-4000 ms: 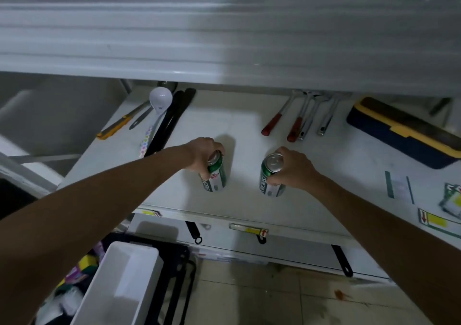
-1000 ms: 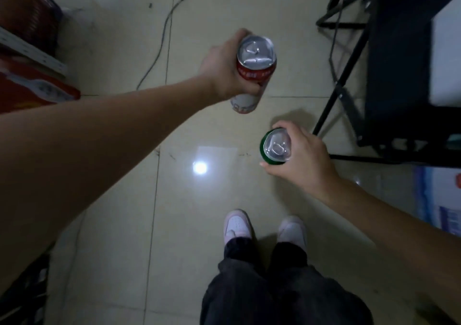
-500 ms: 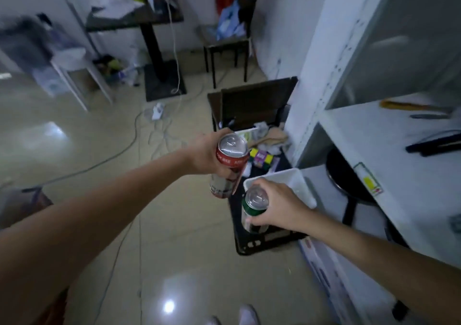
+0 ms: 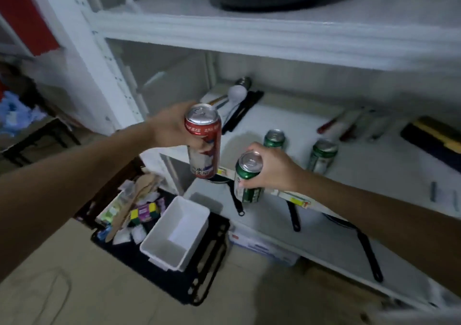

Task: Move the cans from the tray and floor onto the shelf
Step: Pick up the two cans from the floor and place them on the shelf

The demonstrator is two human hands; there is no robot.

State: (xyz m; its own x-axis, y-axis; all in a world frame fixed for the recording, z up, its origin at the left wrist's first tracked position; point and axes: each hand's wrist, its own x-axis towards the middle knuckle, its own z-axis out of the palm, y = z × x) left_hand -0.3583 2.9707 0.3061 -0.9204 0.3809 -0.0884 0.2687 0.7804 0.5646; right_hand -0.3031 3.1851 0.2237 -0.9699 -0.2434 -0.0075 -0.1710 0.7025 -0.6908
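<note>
1. Two cans are in the person's hands: the left hand (image 4: 172, 127) is wrapped around a tall red-and-white aluminium can (image 4: 204, 141), and the right hand (image 4: 270, 169) is closed around a shorter green aluminium can (image 4: 247, 179); both cans are upright, in the air in front of the shelf edge.
2. Two more green cans stand upright on the white metal shelf board (image 4: 374, 165), one (image 4: 274, 139) just behind the right hand and the other (image 4: 322, 155) to its right, apart from each other.
3. Farther back on that board lie a white plastic spoon (image 4: 235, 95), red-handled tools (image 4: 331, 125) and a dark blue box with a yellow stripe (image 4: 434, 137).
4. Below, black pan handles (image 4: 293, 215) stick out over a lower shelf.
5. On the beige tiled floor (image 4: 74, 287) sits a black tray (image 4: 199, 270) bearing an empty white rectangular plastic bin (image 4: 174, 235) beside loose colourful packets (image 4: 143, 211).
</note>
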